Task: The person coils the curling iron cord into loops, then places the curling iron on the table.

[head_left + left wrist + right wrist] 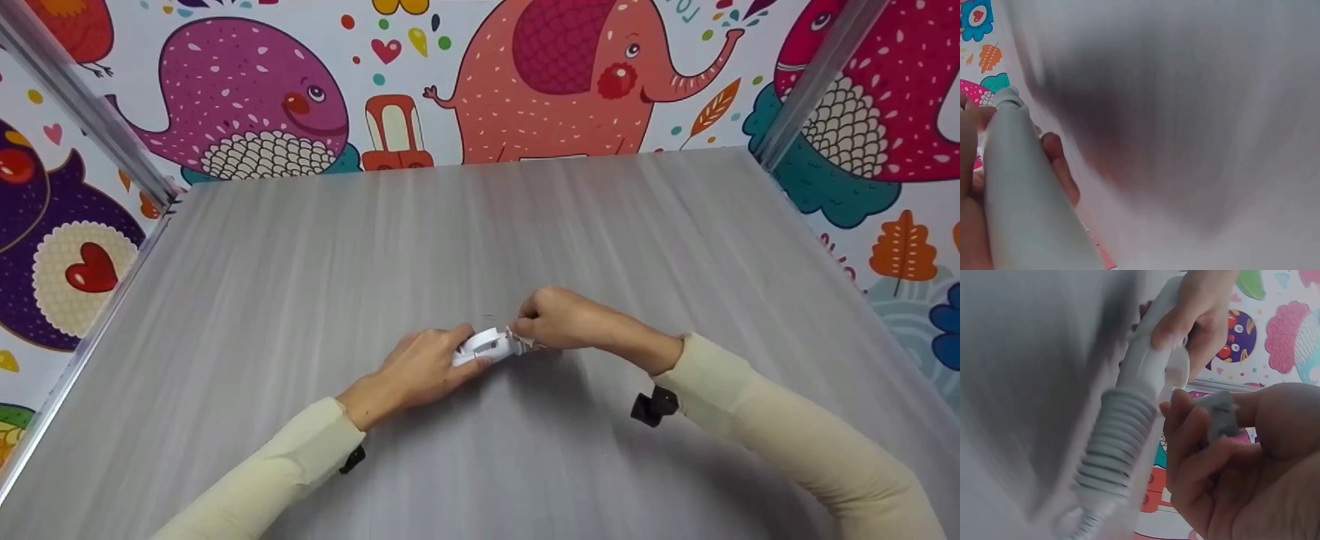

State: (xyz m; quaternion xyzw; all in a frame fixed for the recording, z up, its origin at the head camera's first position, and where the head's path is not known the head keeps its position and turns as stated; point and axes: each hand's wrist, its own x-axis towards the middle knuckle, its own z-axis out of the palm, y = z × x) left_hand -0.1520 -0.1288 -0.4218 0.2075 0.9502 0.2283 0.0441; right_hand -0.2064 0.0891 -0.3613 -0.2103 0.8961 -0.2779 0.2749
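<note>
Just below the middle of the head view, my left hand (pixel 420 367) grips a white handheld device (pixel 491 346) with a curved lever-like piece on top. In the left wrist view its smooth white body (pixel 1030 191) narrows to a small knob. A ribbed section (pixel 1117 444) shows in the right wrist view, ending in a thinner coil with a loop. My right hand (pixel 562 319), fingers curled, is right at the device's far end. Between its thumb and fingers is a small greyish-white piece (pixel 1221 415); its kind cannot be told.
Both hands work over a grey wood-grain table (pixel 352 262). Around it stand walls printed with cartoon animals, such as an elephant (pixel 555 120), and metal posts (pixel 97 112) at the corners. A black wrist-worn device (pixel 655 406) hangs below the right sleeve.
</note>
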